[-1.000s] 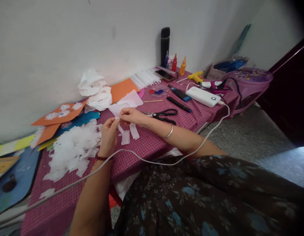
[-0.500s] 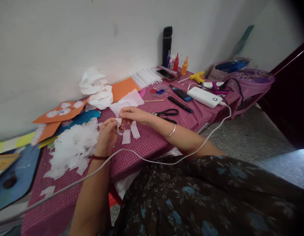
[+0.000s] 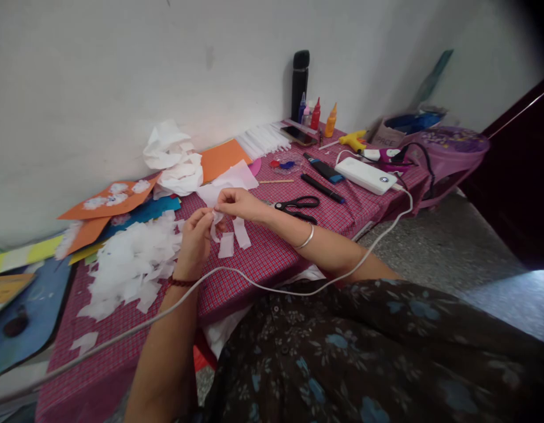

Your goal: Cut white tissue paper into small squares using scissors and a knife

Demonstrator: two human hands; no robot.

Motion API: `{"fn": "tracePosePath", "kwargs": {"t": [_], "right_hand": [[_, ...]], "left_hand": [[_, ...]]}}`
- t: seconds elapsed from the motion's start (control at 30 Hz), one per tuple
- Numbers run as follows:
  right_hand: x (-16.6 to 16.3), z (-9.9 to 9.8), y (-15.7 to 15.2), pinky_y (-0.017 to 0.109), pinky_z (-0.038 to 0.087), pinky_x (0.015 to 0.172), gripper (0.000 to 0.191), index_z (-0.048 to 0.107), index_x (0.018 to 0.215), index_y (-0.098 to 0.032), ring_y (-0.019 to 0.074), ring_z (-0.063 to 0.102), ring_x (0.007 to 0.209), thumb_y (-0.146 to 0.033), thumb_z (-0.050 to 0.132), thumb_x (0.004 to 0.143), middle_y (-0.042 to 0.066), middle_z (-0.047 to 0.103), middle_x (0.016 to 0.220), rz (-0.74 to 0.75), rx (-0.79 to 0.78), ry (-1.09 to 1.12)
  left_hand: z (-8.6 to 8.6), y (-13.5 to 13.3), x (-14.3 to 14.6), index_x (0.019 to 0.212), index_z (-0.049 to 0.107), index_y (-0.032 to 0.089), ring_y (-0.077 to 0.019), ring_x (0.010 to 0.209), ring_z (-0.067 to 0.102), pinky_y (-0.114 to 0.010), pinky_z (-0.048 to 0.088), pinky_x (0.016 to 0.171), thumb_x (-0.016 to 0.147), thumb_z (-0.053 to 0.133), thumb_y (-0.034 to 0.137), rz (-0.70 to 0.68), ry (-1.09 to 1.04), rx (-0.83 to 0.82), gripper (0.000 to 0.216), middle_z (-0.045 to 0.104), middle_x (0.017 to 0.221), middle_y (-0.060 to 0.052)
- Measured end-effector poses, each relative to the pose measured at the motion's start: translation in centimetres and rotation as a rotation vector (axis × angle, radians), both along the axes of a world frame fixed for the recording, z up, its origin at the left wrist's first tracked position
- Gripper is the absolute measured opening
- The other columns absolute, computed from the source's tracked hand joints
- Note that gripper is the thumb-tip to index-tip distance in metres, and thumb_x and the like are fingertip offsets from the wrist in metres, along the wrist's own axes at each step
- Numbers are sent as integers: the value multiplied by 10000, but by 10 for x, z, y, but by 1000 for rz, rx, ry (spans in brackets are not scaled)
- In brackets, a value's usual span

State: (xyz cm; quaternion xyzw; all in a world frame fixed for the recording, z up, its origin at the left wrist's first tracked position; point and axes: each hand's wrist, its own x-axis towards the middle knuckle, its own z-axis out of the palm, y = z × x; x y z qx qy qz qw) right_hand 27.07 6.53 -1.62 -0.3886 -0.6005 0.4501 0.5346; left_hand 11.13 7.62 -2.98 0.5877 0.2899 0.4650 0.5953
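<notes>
Between my fingertips is a small white piece of tissue paper [image 3: 216, 220], bunched at its top. My left hand [image 3: 197, 235] pinches it from the left, and my right hand [image 3: 237, 203] pinches it from the right. Just below my right hand, two cut tissue strips [image 3: 227, 245] lie on the checked cloth. A large heap of white tissue pieces [image 3: 133, 258] spreads to the left of my left hand. Black-handled scissors [image 3: 298, 205] lie right of my right hand, partly behind my forearm. A larger sheet of pale paper [image 3: 230, 176] sits behind my hands.
A white cable [image 3: 263, 286] loops across my forearms to a power bank [image 3: 366, 175]. Crumpled tissue [image 3: 173, 158], orange card [image 3: 108, 197], a marker [image 3: 322, 188], a phone [image 3: 299, 136], paint bottles [image 3: 331, 121], a black flask [image 3: 300, 85] and a yellow glue gun [image 3: 353, 140] occupy the table.
My left hand has risen slightly and turned, its fingers now closer to my right fingertips. The paper between them looks more gathered.
</notes>
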Motion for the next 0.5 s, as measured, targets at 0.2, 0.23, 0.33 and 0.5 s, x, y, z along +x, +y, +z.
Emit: {"fn": "tracePosePath", "kwargs": {"t": [0.2, 0.23, 0.33, 0.5], "right_hand": [[-1, 0, -1, 176, 362, 483, 245, 495, 693, -177, 62, 446, 510, -49, 611, 866, -85, 478, 580, -24, -12, 33], [-1, 0, -1, 174, 367, 480, 247, 497, 692, -175, 61, 452, 509, -47, 615, 867, -84, 482, 579, -24, -15, 39], [0, 1, 0, 166, 370, 460, 271, 483, 680, -178, 57, 449, 483, -47, 616, 877, -91, 473, 557, -30, -25, 63], [6, 4, 3, 149, 401, 439, 266, 467, 710, -186, 56, 476, 455, -79, 590, 920, -97, 480, 530, -40, -45, 110]], "left_hand": [[-7, 0, -2, 740, 721, 174, -115, 626, 590, -227, 461, 643, 720, 681, 186, 110, 163, 184, 46, 687, 673, 7], [-9, 1, -3, 730, 726, 174, -111, 618, 580, -223, 450, 635, 711, 662, 165, 117, 169, 176, 68, 681, 660, 12], [-11, 3, -4, 675, 713, 168, -97, 564, 531, -208, 412, 578, 659, 605, 107, 95, 158, 123, 124, 636, 594, 25], [-3, 2, -3, 689, 658, 179, -103, 524, 536, -202, 388, 493, 610, 630, 169, 2, 86, 1, 84, 629, 600, 21]]}}
